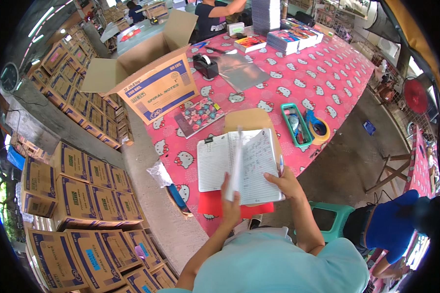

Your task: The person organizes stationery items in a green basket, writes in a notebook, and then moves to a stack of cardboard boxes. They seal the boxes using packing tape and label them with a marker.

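An open spiral notebook (259, 168) with handwriting on its right-hand page lies before me at the table's near edge. A black binder clip (209, 140) grips its left-hand pages. My left hand (231, 205) is closed on a page that stands up, blurred, near the middle. My right hand (286, 183) holds the notebook's right edge, thumb on the paper and fingers mostly hidden. A pen (281, 163) sticks up beside that hand; how it is held I cannot tell. Under the notebook lie a brown folder (249, 118) and something flat and red (210, 202).
Beyond stand an open carton (164, 90), a floral notebook (200, 117), a tape dispenser (206, 66) and stacked books (283, 43). A green tray (297, 126) and tape rolls (320, 131) sit right. Cartons (83, 205) fill the left; a co-worker (391, 222) bends near a green stool (332, 215).
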The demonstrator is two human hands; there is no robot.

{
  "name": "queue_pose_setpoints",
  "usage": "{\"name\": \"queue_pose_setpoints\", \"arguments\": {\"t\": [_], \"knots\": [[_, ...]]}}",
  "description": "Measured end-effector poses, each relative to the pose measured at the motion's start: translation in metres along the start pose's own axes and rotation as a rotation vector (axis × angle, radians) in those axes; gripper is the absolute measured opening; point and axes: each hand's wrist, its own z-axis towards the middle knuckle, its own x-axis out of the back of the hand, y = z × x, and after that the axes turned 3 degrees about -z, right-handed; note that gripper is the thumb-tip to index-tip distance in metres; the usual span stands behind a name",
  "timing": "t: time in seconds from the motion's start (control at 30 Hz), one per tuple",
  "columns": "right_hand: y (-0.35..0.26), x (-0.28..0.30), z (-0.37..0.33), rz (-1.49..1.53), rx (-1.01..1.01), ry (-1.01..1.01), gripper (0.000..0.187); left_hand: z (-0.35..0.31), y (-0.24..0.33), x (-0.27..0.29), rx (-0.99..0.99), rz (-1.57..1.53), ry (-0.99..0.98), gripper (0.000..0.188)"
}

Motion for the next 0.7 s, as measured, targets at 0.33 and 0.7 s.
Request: {"name": "queue_pose_setpoints", "arguments": {"t": [0.33, 0.7], "knots": [[0.066, 0.056, 0.013, -0.292, -0.15, 0.154, 0.036, -0.031, -0.05, 0.035, 0.918, -0.513, 0.249, 0.05], [0.087, 0.077, 0.023, -0.652, 0.012, 0.291, 0.047, -0.01, -0.046, 0.023, 0.792, -1.09, 0.367, 0.041]]}}
